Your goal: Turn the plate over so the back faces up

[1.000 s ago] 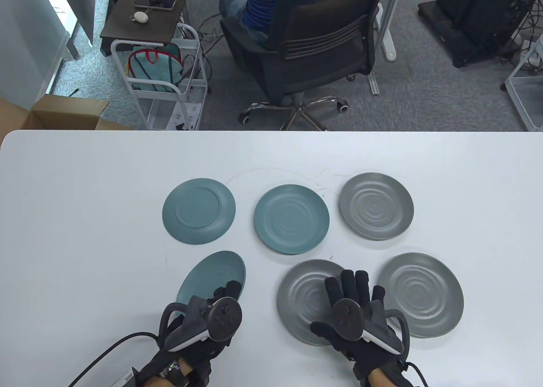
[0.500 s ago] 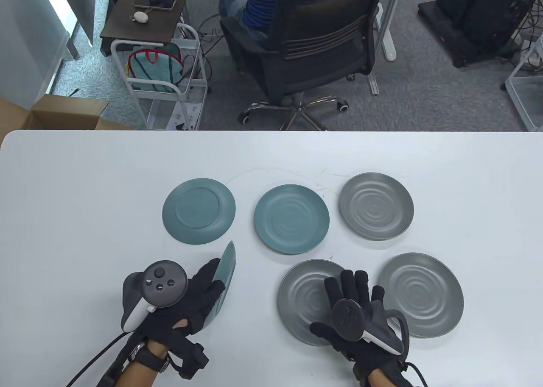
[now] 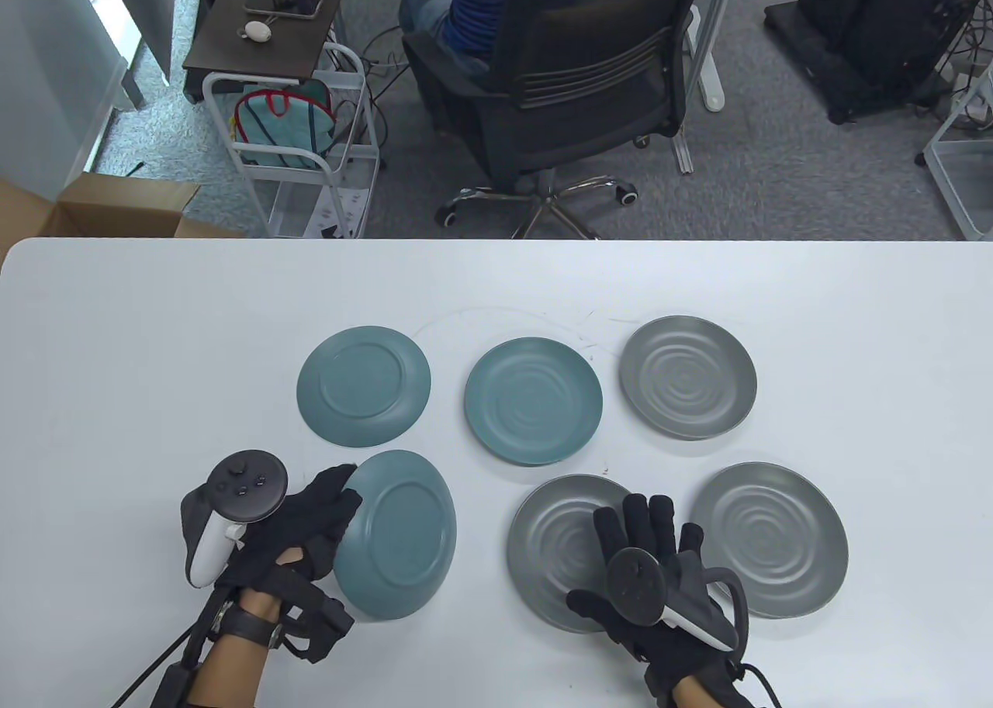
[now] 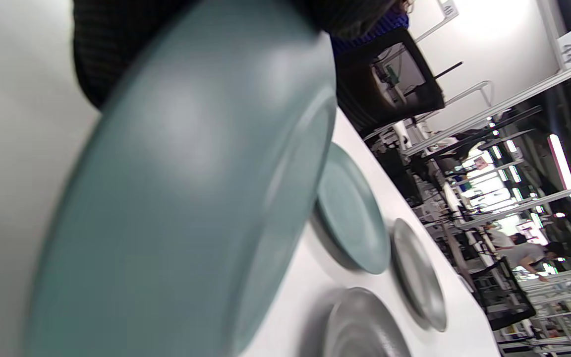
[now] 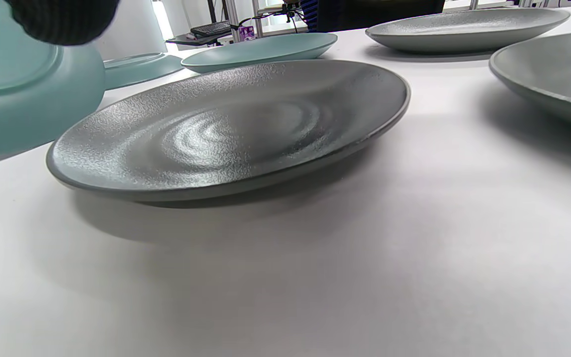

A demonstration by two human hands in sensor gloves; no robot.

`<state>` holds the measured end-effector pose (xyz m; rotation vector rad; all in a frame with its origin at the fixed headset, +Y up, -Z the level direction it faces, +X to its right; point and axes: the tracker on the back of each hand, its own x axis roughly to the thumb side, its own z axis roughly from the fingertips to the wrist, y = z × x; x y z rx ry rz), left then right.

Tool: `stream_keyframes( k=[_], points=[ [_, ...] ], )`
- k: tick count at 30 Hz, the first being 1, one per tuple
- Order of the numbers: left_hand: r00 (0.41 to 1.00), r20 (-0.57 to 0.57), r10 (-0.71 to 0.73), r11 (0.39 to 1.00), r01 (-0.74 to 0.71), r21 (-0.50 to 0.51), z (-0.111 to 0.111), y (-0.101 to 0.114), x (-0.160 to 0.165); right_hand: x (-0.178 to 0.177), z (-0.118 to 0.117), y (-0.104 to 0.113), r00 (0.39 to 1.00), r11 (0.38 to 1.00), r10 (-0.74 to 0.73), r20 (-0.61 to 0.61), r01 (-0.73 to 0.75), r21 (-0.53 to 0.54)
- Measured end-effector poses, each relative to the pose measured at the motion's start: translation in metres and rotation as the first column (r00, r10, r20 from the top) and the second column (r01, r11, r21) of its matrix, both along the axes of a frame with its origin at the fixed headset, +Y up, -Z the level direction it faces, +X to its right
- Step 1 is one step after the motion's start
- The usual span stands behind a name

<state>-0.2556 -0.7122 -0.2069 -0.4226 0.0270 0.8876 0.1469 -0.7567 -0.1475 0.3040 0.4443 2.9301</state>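
My left hand (image 3: 330,506) grips the left rim of a teal plate (image 3: 399,533) at the front left of the table. The plate is tilted, its back with the foot ring facing up and its right side low. It fills the left wrist view (image 4: 181,198), with gloved fingers over its top rim. My right hand (image 3: 648,522) lies with fingers spread over the near right part of a grey plate (image 3: 551,537). That plate lies face up with ripples showing, flat on the table in the right wrist view (image 5: 231,129).
Behind lie a teal plate back up (image 3: 363,386), a teal plate face up (image 3: 533,399) and a grey plate face up (image 3: 687,376). Another grey plate (image 3: 768,537) lies face up right of my right hand. The white table (image 3: 155,351) extends left and back.
My left hand has turned the teal plate over, from face up and tilted, through standing on edge, to back up. The hand moved left. My right hand has not moved.
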Motion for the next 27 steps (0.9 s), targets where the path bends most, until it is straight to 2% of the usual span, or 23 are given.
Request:
stream_keyframes(
  k=[12,18,27],
  points=[
    [0.995,-0.071,-0.072,0.99,0.062,-0.127,-0.006,-0.046,-0.02,0.0,0.0,0.0,1.0,1.0,0.0,0.0,0.0,0.002],
    [0.981,-0.084,-0.177,0.976,0.164,-0.142,-0.009,-0.055,-0.021,0.0,0.0,0.001,1.0,1.0,0.002,0.002,-0.002,0.004],
    [0.93,-0.049,-0.365,0.923,0.354,-0.15,-0.013,-0.062,-0.011,0.0,0.0,0.001,1.0,1.0,0.012,0.001,-0.012,0.002]
  ],
)
